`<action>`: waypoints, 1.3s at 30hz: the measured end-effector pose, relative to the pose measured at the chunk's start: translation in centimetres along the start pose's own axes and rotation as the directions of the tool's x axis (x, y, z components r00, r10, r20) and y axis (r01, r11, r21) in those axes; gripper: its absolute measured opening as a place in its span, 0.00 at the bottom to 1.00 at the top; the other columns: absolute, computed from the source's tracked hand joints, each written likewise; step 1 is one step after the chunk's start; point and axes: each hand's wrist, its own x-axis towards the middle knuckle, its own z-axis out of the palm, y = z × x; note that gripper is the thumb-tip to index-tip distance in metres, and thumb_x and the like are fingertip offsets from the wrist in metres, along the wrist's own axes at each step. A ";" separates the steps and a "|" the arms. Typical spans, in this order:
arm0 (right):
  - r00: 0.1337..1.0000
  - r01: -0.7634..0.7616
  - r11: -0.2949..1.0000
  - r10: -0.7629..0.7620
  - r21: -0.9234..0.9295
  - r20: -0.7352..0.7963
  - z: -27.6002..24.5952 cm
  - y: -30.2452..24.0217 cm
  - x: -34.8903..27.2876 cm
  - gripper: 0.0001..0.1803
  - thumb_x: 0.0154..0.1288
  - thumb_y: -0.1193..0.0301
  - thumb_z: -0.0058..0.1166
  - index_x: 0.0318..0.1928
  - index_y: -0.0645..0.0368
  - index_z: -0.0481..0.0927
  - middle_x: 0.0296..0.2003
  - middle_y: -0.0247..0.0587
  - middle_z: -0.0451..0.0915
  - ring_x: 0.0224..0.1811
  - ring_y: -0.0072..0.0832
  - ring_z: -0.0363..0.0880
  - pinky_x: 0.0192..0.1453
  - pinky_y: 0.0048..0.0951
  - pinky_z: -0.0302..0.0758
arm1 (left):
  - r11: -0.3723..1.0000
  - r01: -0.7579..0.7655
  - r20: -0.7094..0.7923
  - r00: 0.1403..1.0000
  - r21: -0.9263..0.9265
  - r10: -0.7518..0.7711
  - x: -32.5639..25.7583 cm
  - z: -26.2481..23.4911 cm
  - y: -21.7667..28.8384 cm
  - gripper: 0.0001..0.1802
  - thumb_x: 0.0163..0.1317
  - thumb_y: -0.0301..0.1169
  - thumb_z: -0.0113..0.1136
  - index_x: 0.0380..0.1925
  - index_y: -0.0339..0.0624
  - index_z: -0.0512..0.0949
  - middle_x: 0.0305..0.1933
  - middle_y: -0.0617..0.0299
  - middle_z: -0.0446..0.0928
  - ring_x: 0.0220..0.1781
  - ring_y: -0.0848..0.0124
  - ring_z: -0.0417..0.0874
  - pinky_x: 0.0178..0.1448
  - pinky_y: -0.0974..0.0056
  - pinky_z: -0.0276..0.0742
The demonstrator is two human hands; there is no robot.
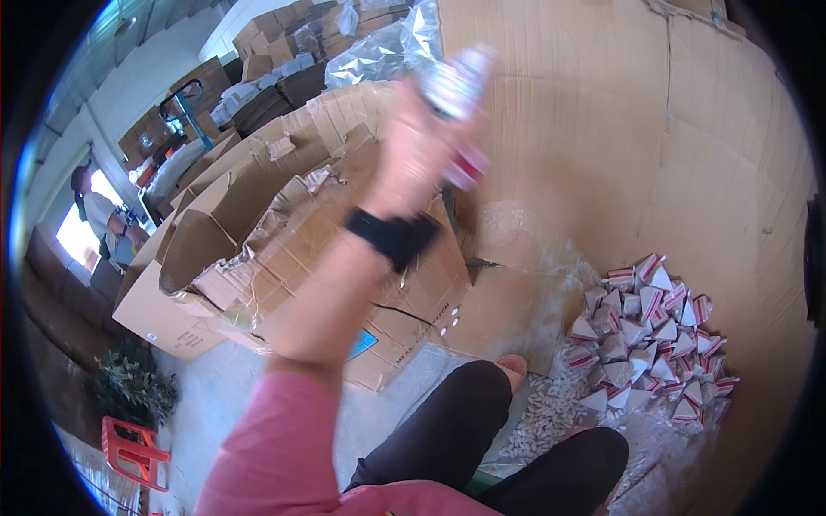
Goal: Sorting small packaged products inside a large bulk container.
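My left hand [417, 142] is raised at the upper middle, a black band [394, 238] on its wrist. It is closed around shiny white packaging [456, 82], smeared by motion. A red-and-white end [466, 168] shows below the fingers; it resembles the small packets in the pile, though I cannot tell how many are held. My right hand is not in view. At the lower right lies a heap of small white triangular packets [641, 331] with red striped edges. Loose white pieces [546, 413] are spread beside the heap, near my knees.
An open, crumpled cardboard box [335, 267] stands left of centre. A tall cardboard sheet [585, 112] rises behind the heap. A red plastic stool [133, 451] and a leafy plant [133, 383] stand at the lower left. Another person [107, 219] is at the far left; stacked cartons [275, 34] stand behind.
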 end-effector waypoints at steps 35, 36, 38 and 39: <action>0.886 0.320 0.898 -0.171 -0.302 0.430 7.2 -18.1 6.7 0.13 0.61 0.69 0.45 0.23 0.64 0.69 0.17 0.28 0.65 0.17 0.15 0.60 0.20 0.20 0.58 | 0.408 0.913 0.908 0.189 -0.022 -0.373 -17.2 25.2 -3.2 0.16 0.53 0.41 0.56 0.34 0.40 0.74 0.30 0.64 0.75 0.33 0.77 0.74 0.36 0.69 0.69; 0.866 0.285 0.933 -0.152 -0.219 0.476 7.1 -17.2 6.8 0.12 0.61 0.69 0.44 0.24 0.63 0.69 0.17 0.28 0.65 0.17 0.15 0.60 0.20 0.18 0.58 | 0.313 0.949 0.897 0.109 0.034 -0.428 -17.3 25.3 -4.1 0.15 0.52 0.39 0.58 0.32 0.39 0.75 0.27 0.65 0.75 0.31 0.77 0.74 0.36 0.68 0.69; 0.831 0.149 0.982 -0.061 -0.114 0.553 6.4 -15.2 8.0 0.08 0.61 0.72 0.44 0.27 0.63 0.71 0.19 0.27 0.66 0.20 0.15 0.63 0.23 0.17 0.61 | 0.361 0.931 0.866 0.129 0.062 -0.483 -16.7 24.6 -5.4 0.17 0.53 0.41 0.56 0.36 0.40 0.74 0.30 0.65 0.75 0.33 0.77 0.74 0.37 0.69 0.69; 0.819 0.141 0.984 -0.057 -0.105 0.570 6.2 -13.6 9.3 0.08 0.61 0.72 0.44 0.27 0.63 0.71 0.19 0.27 0.66 0.20 0.15 0.63 0.23 0.17 0.61 | 0.405 0.909 0.844 0.144 0.093 -0.516 -16.3 24.0 -5.9 0.19 0.54 0.42 0.54 0.40 0.41 0.72 0.33 0.65 0.75 0.35 0.77 0.74 0.38 0.71 0.69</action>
